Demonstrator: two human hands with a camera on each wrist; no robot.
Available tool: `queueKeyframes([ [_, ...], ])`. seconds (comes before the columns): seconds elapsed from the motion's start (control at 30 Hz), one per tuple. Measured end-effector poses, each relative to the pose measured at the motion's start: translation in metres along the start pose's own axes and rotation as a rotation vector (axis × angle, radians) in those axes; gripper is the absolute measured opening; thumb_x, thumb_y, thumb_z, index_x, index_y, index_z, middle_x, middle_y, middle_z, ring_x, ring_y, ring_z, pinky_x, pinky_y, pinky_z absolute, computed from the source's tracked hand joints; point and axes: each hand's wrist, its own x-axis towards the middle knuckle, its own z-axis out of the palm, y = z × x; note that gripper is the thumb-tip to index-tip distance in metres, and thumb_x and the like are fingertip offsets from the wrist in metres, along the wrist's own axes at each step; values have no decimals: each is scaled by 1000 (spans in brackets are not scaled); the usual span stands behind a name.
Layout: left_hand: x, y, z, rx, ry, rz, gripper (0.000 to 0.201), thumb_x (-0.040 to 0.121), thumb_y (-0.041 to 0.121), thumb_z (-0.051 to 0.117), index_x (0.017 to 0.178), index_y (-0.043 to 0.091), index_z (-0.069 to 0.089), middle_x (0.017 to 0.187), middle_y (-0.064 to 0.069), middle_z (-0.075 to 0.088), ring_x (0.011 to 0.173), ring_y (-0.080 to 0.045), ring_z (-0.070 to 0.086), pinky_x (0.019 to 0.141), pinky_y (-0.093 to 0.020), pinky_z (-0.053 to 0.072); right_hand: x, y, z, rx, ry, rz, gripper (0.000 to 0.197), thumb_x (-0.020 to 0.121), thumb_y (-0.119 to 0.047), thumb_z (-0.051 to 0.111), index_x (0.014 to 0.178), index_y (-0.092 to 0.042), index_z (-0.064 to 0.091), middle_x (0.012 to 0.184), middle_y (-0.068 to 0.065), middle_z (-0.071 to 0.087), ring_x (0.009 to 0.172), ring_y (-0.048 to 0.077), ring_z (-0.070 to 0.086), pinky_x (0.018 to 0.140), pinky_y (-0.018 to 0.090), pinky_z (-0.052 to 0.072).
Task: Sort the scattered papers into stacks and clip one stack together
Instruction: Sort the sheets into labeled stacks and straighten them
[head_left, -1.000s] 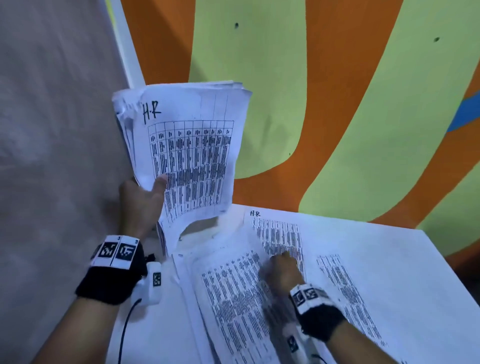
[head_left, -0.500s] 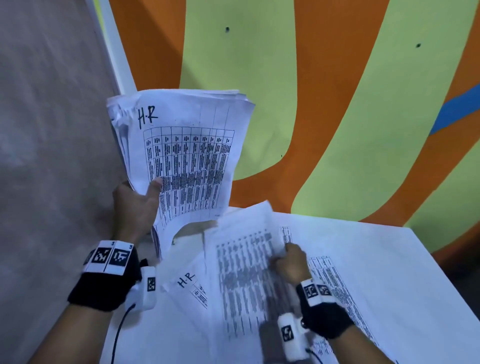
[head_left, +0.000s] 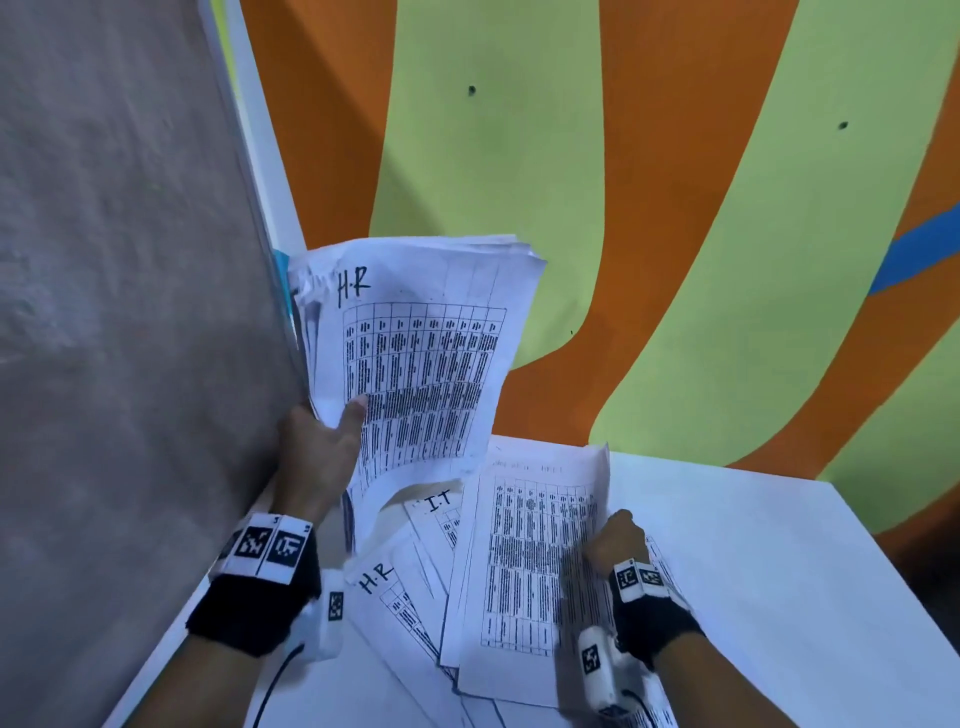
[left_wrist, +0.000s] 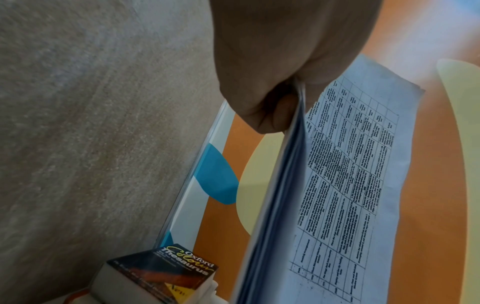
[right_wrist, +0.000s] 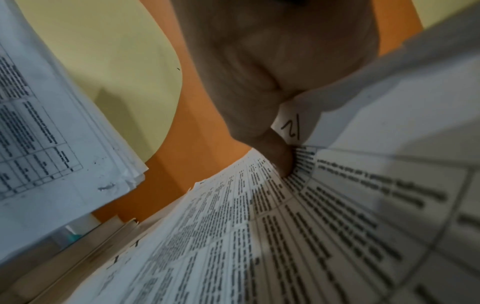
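Observation:
My left hand (head_left: 324, 441) grips a thick stack of printed sheets marked "H.R" (head_left: 421, 353) and holds it upright above the table's left corner; the left wrist view shows thumb and fingers clamped on the stack's edge (left_wrist: 293, 144). My right hand (head_left: 615, 540) pinches the right edge of one printed sheet (head_left: 530, 566) and lifts it off the loose pile; the right wrist view shows that sheet (right_wrist: 285, 226) curling up under the fingers. Beneath lie a sheet marked "I.T" (head_left: 436, 512) and one marked "H.R" (head_left: 384, 582). No clip is visible.
The white table (head_left: 753, 571) ends at a wall painted in orange and green bands (head_left: 519, 156). A grey panel (head_left: 104, 312) stands along the left side. A thesaurus book (left_wrist: 166, 273) lies below the held stack in the left wrist view.
My right hand went from pressing on the pile to lifting one sheet and drawing it rightward, which uncovers the "I.T" and "H.R" sheets. The left-hand stack stayed raised.

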Motion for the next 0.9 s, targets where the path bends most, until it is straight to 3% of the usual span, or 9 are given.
queueKeyframes([
  [0.17, 3, 0, -1, 46, 5, -46, 51, 88, 26, 64, 52, 17, 30, 45, 1, 31, 39, -14, 26, 45, -24, 26, -4, -7, -45, 137, 112, -253, 48, 81, -8, 65, 125, -2, 46, 107, 28, 63, 95, 42, 63, 74, 42, 49],
  [0.27, 2, 0, -3, -11, 7, -32, 48, 90, 16, 62, 49, 14, 36, 32, 8, 34, 27, -6, 30, 33, -17, 25, -11, -13, -107, 244, 176, -386, 10, 83, -9, 69, 76, -8, 62, 74, 17, 68, 66, 23, 65, 61, 31, 51],
  [0.33, 3, -2, -4, -19, 23, -11, 46, 89, 13, 62, 49, 7, 41, 36, 11, 32, 27, -5, 29, 36, -19, 24, -22, -17, -149, 346, 88, -456, 34, 82, -18, 72, 56, -15, 50, 46, -5, 53, 40, -3, 48, 44, 19, 40],
  [0.4, 4, -6, -3, -5, 44, -21, 53, 88, 14, 64, 46, 16, 31, 40, 8, 27, 25, -6, 27, 34, -18, 22, -29, -18, -164, 312, -66, -469, 40, 81, -20, 72, 52, -17, 44, 33, -9, 43, 31, -3, 41, 39, 13, 33],
  [0.53, 6, -19, 5, -22, 104, -124, 57, 86, 22, 67, 46, 19, 26, 41, 5, 27, 40, -17, 27, 44, -23, 22, -17, 4, -99, -147, -189, -412, 39, 70, -48, 69, 81, -12, 59, 78, 2, 64, 71, 14, 56, 64, 26, 45],
  [0.63, 8, -30, 11, -46, 118, -147, 55, 84, 31, 68, 47, 15, 30, 46, -1, 32, 47, -18, 30, 53, -28, 29, -11, 19, -34, -312, -198, -369, 50, 84, -39, 60, 124, -11, 50, 121, 15, 56, 105, 27, 55, 89, 32, 46],
  [0.7, 11, -35, 12, -61, 120, -127, 45, 84, 33, 68, 54, 17, 38, 52, -4, 39, 48, -15, 34, 57, -29, 33, -12, 23, -12, -368, -125, -337, 42, 85, -30, 57, 123, -12, 49, 124, 15, 48, 115, 33, 50, 93, 37, 47],
  [0.8, 15, -29, 12, -102, 127, -127, 50, 85, 30, 68, 53, 19, 31, 52, -4, 34, 49, -14, 30, 54, -28, 29, -13, 19, -6, -270, -181, -310, 31, 77, -22, 61, 105, -8, 63, 113, 15, 61, 98, 29, 64, 79, 31, 53],
  [0.9, 18, -20, 14, -175, 153, -169, 50, 84, 24, 69, 53, 19, 30, 51, -1, 33, 51, -14, 31, 53, -28, 28, -13, 16, -8, -202, -170, -324, 31, 80, -19, 65, 105, -9, 50, 105, 14, 66, 93, 29, 65, 74, 31, 53],
])
